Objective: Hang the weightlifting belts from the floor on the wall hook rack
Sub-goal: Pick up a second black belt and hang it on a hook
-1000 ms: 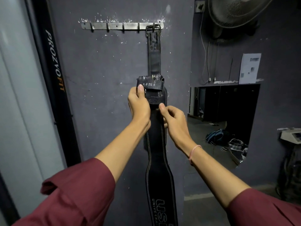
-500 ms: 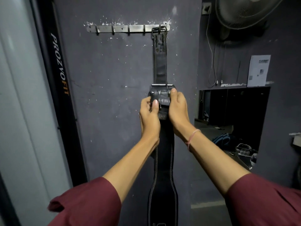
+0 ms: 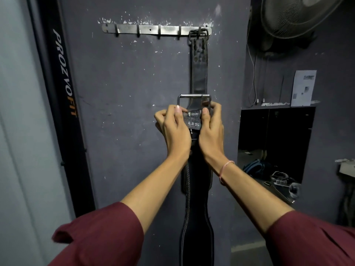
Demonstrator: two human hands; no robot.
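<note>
A metal hook rack (image 3: 149,30) is screwed to the dark wall. One black belt (image 3: 199,73) hangs by its buckle from the rightmost hook. In front of it I hold a second black weightlifting belt (image 3: 196,217) upright, its silver buckle (image 3: 194,96) raised at the top. My left hand (image 3: 174,127) grips the buckle end from the left, thumb pressed on the strap. My right hand (image 3: 210,129) grips the same end from the right. The belt's long body hangs down between my forearms.
Several hooks to the left of the hung belt are bare. A black upright marked PROZVOFIT (image 3: 65,77) stands at left. At upper right is a wall fan (image 3: 299,14), below it a dark opening (image 3: 274,146) with a bag and sandals on the floor.
Both hands have lifted the belt's buckle end a little higher. My right hand moved from the strap's front to its right edge, and the buckle frame now stands up clear above my fingers.
</note>
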